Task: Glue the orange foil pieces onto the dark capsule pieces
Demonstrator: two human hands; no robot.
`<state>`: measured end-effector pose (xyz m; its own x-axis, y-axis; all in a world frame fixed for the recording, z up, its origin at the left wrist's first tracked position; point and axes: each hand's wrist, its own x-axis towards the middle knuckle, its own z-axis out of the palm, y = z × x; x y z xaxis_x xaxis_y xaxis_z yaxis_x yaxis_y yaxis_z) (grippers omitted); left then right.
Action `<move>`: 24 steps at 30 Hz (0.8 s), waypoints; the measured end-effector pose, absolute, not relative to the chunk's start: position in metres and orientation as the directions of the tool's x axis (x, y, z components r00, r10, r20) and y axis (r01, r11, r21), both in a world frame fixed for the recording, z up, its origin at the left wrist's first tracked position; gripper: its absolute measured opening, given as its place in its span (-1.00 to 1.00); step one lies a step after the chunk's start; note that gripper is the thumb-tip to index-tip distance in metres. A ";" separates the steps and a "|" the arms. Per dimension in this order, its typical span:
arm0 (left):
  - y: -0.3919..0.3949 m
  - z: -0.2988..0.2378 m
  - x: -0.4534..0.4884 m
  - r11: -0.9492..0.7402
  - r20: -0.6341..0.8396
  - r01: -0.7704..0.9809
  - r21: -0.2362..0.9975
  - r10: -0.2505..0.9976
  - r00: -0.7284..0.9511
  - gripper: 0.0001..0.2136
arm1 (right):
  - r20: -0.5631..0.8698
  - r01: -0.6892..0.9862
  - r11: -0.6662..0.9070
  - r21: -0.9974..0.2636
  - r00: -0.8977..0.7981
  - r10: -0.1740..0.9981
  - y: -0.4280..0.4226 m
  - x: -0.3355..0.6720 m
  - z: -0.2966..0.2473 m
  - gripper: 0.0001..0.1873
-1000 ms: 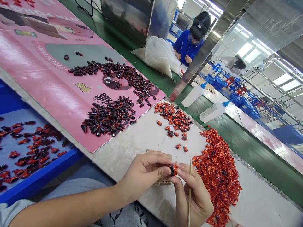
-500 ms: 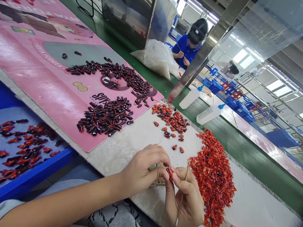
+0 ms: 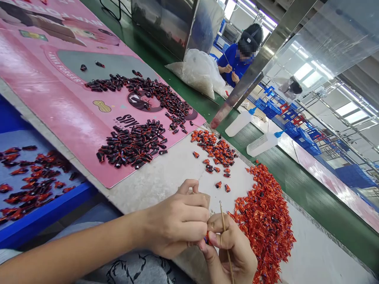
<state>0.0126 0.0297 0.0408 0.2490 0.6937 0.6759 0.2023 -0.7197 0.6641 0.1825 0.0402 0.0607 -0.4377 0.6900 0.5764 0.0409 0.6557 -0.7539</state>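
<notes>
Red-wrapped piece pinched by both hands' fingers; right hand also grips one stick.

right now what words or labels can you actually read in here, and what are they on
"ANYA FORGER": curved along the grey shape on the pink printed mat
"SPY": bold dark letters lower on the same mat
Small print beside "SPY": too small to read
Large lettering at the mat's top edge: cut off, can't be read
Labels on the two white plastic bottles: too blurred to read
</notes>
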 end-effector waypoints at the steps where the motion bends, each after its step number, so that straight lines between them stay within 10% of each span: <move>1: 0.029 0.040 0.015 -0.715 0.681 0.212 0.666 0.699 0.217 -0.69 | 0.571 0.033 0.654 -0.755 -0.456 0.682 0.041 0.183 0.062 -0.88; 10: 0.032 0.036 0.013 -0.697 0.687 0.278 0.661 0.711 0.152 -0.47 | 0.641 0.041 0.745 -0.666 -0.480 0.599 0.048 0.190 0.063 -0.86; 18: 0.024 0.057 0.016 -0.368 0.337 0.079 0.926 0.904 0.264 -0.49 | 0.665 0.093 0.787 -0.610 -0.479 0.572 0.044 0.190 0.050 -0.70; 24: 0.022 0.053 0.022 -0.373 0.363 0.029 0.928 0.917 0.165 -0.52 | 0.534 0.213 0.679 -0.703 -0.473 0.701 0.051 0.184 0.060 -0.58</move>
